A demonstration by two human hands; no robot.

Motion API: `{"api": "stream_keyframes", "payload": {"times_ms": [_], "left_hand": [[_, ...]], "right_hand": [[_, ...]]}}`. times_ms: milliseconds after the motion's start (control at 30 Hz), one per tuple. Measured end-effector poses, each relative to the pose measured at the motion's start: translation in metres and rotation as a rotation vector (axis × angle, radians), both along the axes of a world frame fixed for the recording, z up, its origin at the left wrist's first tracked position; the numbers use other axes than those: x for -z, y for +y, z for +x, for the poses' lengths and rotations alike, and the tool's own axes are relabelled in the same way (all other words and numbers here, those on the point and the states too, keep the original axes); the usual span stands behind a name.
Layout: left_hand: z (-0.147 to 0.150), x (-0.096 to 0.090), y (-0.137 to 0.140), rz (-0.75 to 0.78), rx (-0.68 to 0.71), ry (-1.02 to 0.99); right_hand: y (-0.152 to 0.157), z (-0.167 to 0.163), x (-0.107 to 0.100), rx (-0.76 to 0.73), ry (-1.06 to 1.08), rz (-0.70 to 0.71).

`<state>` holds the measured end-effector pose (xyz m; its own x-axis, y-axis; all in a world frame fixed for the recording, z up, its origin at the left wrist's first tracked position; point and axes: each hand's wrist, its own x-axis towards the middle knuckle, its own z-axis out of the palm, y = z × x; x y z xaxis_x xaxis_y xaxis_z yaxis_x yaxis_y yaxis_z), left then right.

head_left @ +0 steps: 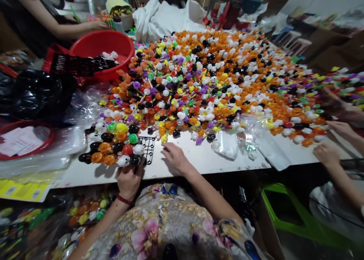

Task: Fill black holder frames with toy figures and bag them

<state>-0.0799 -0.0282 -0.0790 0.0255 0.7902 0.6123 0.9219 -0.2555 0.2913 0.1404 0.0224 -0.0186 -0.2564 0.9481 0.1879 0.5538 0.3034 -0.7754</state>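
Note:
My left hand (129, 181), with a red beaded bracelet at the wrist, grips the near edge of a black plastic grid (149, 150). Round-headed toys (105, 147) in orange, black, white, yellow, green and red stand in rows over most of the grid, while its right end shows bare. My right hand (176, 158) is just right of the grid, low over the white table, fingers apart and slightly bent. Near its fingertips lies a small yellow toy (164, 138); whether they touch I cannot tell. A large pile of similar toys (199, 81) spreads beyond both hands.
A red basin (125, 47) holds white pieces and a black grid. Clear plastic bags (227, 144) lie at the table's front edge. Another person's hands (327, 153) work at the right; another person's arm (76, 29) reaches in at the upper left. A green stool (298, 218) stands below.

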Motion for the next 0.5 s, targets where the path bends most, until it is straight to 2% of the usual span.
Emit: {"api": "stream_keyframes", "payload": {"times_ms": [100, 233, 400, 500], "left_hand": [[0.002, -0.006, 0.001, 0.054, -0.009, 0.001], [0.002, -0.01, 0.002, 0.097, 0.02, 0.062], [-0.001, -0.006, 0.001, 0.097, 0.05, 0.142], [-0.003, -0.003, 0.0, 0.043, 0.077, 0.101]], "right_hand": [[-0.005, 0.063, -0.007, 0.202, -0.195, 0.161], [-0.001, 0.126, -0.02, 0.422, -0.423, 0.267], [0.015, 0.158, -0.03, 0.557, -0.569, 0.314], [0.028, 0.168, -0.032, 0.661, -0.633, 0.242]]}}
